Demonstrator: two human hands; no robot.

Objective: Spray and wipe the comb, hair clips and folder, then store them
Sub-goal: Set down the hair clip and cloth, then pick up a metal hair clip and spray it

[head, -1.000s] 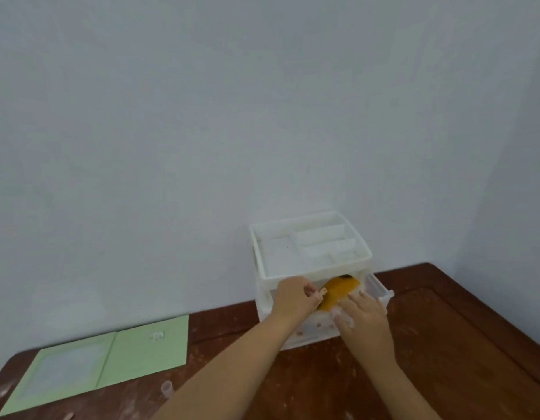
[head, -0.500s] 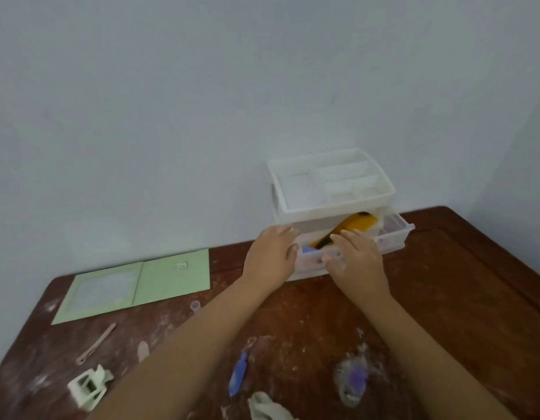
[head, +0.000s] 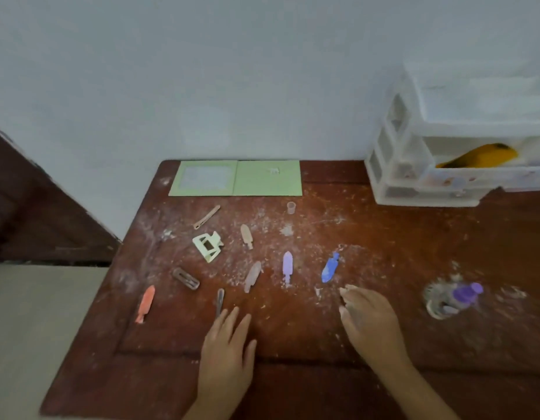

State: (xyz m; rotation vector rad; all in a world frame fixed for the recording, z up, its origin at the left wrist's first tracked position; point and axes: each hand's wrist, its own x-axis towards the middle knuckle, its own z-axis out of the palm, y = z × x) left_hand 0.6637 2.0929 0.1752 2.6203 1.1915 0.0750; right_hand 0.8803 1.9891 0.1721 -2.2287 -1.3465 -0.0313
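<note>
1. The left hand (head: 224, 356) lies flat on the dusty brown desk (head: 293, 389), fingers spread and holding nothing; its fingertips sit just beside a slim grey hair clip (head: 220, 302).
2. The right hand (head: 368, 321) hovers palm down, fingers loosely curled, with white dust on them; it grips nothing.
3. Just beyond the hands lie more hair clips: an orange one (head: 145, 304) far left, a dark rectangular one (head: 186, 278), a pinkish one (head: 252, 276), a lilac one (head: 287, 266) and a blue one (head: 330, 267).
4. To the right a small spray bottle with a purple cap (head: 465, 294) lies on its side.
5. Farther back are a pale green claw clip (head: 207, 246), a tan clip (head: 246, 235), a long thin clip (head: 206, 217) and a small clear cap (head: 290, 207).
6. The green folder (head: 267, 180) lies open against the wall.
7. At far right, the orange comb (head: 480, 156) rests in an open drawer of the white drawer unit (head: 393, 165).
</note>
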